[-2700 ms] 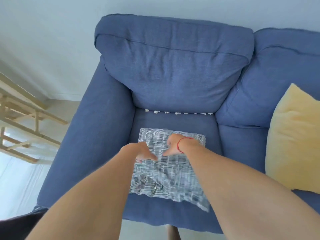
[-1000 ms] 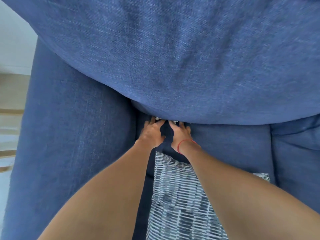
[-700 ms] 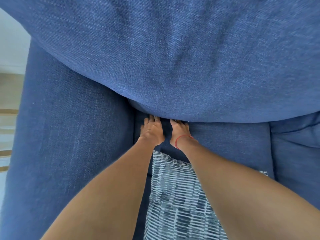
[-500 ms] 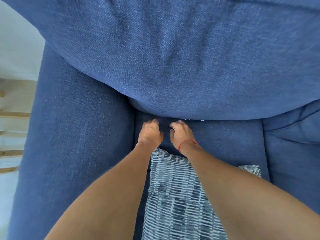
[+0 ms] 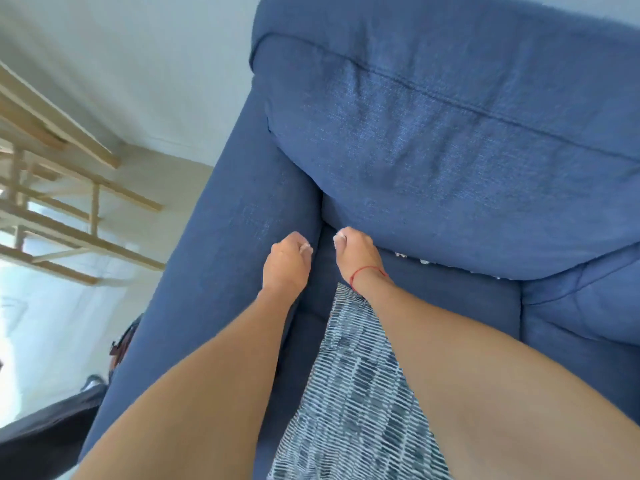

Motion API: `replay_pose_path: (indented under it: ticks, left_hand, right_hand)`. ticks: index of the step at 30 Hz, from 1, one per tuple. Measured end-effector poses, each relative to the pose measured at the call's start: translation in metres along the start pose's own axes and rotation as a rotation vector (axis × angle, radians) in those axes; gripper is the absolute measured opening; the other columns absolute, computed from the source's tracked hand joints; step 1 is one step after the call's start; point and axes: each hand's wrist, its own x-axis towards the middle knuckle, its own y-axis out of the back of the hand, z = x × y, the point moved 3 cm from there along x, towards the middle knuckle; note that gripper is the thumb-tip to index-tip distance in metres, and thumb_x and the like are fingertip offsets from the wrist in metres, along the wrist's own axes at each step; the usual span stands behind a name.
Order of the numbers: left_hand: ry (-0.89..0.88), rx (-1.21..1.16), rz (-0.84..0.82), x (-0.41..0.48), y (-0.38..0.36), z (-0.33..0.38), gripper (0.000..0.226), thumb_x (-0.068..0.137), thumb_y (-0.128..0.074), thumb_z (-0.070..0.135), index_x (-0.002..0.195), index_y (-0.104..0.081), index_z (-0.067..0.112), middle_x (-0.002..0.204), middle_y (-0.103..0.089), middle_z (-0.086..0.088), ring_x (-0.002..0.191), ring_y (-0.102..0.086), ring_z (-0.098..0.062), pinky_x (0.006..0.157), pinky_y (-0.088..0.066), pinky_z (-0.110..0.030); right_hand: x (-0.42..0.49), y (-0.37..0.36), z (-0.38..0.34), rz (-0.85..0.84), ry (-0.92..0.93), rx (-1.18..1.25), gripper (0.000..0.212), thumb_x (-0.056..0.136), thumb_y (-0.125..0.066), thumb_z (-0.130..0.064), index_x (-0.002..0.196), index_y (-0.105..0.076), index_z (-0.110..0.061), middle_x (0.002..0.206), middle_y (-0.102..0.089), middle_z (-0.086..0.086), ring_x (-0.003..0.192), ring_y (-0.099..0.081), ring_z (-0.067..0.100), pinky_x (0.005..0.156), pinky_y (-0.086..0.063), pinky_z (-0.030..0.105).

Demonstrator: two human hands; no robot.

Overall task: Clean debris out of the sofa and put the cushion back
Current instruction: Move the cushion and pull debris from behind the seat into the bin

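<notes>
My left hand (image 5: 285, 263) and my right hand (image 5: 356, 254) are both curled into fists at the back left corner of the blue sofa seat (image 5: 450, 301). Small white bits show at the fingertips of each hand. More white debris (image 5: 422, 261) lies in the crease under the big blue back cushion (image 5: 450, 150), just right of my right hand. A grey-and-white patterned cushion (image 5: 356, 393) lies on the seat beneath my right forearm, partly hidden by it.
The sofa's left armrest (image 5: 225, 271) runs right beside my left hand. A second blue seat section (image 5: 581, 306) adjoins on the right. A light wooden rack (image 5: 52, 202) stands on the floor at left, with dark objects (image 5: 121, 344) near the armrest's base.
Both hands reached into the crease under the back cushion, closed there, and have now drawn back a little as fists. The view has pulled back and swung left.
</notes>
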Motion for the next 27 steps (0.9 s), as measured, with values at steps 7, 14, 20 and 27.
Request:
replay_pose_path:
  ticks: [7,14,20,27]
  left_hand:
    - [0.088,-0.09,0.24,-0.02,0.102,-0.092,0.017,0.098,-0.046,0.017,0.099,-0.061,0.008,0.104,-0.053,-0.005,0.091,-0.054,-0.024,0.071,-0.044,-0.034]
    - [0.445,-0.27,0.422,-0.05,0.172,-0.229,0.028,0.091,-0.046,0.006,0.114,-0.061,0.002,0.111,-0.062,-0.016,0.101,-0.057,-0.031,0.081,-0.04,-0.029]
    - [0.66,-0.292,0.421,-0.08,0.19,-0.317,0.007,0.089,-0.056,0.009,0.095,-0.06,0.011,0.101,-0.06,-0.008,0.093,-0.057,-0.028,0.083,-0.046,-0.032]
    - [0.798,-0.227,0.309,-0.085,0.185,-0.356,0.015,0.091,-0.054,0.015,0.092,-0.063,0.003,0.096,-0.065,-0.016,0.085,-0.065,-0.035,0.076,-0.054,-0.038]
  right_hand:
    - [-0.03,-0.069,-0.129,-0.118,0.198,0.009,0.03,0.098,-0.036,-0.025,0.083,-0.056,-0.009,0.095,-0.058,0.009,0.084,-0.053,0.03,0.071,-0.043,0.037]
    - [-0.063,-0.173,-0.226,-0.27,0.371,-0.119,0.032,0.099,-0.04,-0.024,0.093,-0.065,-0.005,0.111,-0.056,0.014,0.097,-0.058,0.035,0.077,-0.047,0.038]
    - [-0.095,-0.248,-0.27,-0.435,0.431,-0.189,0.019,0.095,-0.049,-0.015,0.108,-0.061,-0.01,0.112,-0.064,0.008,0.103,-0.06,0.027,0.084,-0.049,0.032]
    - [-0.111,-0.296,-0.284,-0.646,0.439,-0.385,0.027,0.095,-0.05,-0.01,0.116,-0.067,-0.009,0.119,-0.067,0.013,0.109,-0.062,0.031,0.098,-0.051,0.037]
